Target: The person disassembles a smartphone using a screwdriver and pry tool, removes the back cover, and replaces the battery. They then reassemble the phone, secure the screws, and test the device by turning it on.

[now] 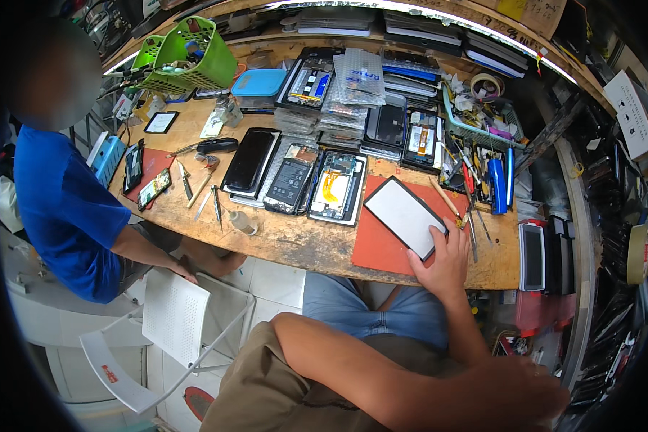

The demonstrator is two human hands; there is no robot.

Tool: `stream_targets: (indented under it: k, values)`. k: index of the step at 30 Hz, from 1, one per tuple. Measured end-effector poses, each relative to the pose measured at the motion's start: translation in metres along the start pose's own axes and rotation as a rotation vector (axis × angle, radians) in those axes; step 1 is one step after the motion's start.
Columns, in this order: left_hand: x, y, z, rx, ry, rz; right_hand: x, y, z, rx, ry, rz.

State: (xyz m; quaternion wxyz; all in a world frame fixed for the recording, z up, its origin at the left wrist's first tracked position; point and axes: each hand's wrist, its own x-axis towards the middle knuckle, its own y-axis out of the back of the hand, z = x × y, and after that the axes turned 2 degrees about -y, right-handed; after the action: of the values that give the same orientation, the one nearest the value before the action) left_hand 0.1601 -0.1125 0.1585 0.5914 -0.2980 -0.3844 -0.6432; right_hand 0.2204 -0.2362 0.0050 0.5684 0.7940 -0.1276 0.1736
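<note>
A flat white rectangular panel with a black rim [405, 216] lies slanted on a red mat [373, 241] at the table's front. Its near right corner is between the thumb and fingers of my right hand [445, 261]. My left arm crosses in front of my body toward the lower right. There my left hand [529, 392] is a dark blur beside my right forearm, its fingers smeared by motion. Left of the mat lie two opened phones with bare insides, one with a dark battery [291, 181], the other with a yellow ribbon cable [333, 186].
A black-screened device [250, 160] and loose hand tools [216, 205] lie farther left. Behind are stacked devices, bubble-wrapped parts [360, 75] and a green basket [198, 54]. Screwdrivers crowd a holder [475, 169] at right. A person in blue [68, 209] sits at left by a white chair [174, 317].
</note>
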Motion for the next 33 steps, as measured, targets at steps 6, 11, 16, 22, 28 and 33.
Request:
stream_targets:
  k: [6, 11, 16, 22, 28, 33]
  values:
    - [-0.028, 0.001, 0.034, 0.2, 0.182, -0.196, -0.002, -0.001, 0.004, -0.003, -0.014, 0.008]
    - [-0.078, 0.021, 0.148, 0.569, 0.386, -0.056, -0.005, 0.004, 0.007, 0.159, -0.042, 0.152]
    - [-0.192, 0.0, 0.147, 0.639, 1.193, 0.67, -0.014, 0.014, 0.005, 0.095, -0.092, 0.152]
    - [-0.346, -0.102, 0.002, 0.85, 2.086, 0.837, -0.016, 0.02, -0.003, 0.047, -0.013, 0.031]
    - [-0.372, -0.079, -0.003, 0.652, 2.182, 0.864, 0.007, 0.04, 0.008, 0.146, -0.014, 0.231]
    - [-0.362, -0.046, -0.009, 0.516, 2.314, 0.751, 0.057, 0.045, 0.031, 0.104, -0.123, 0.49]
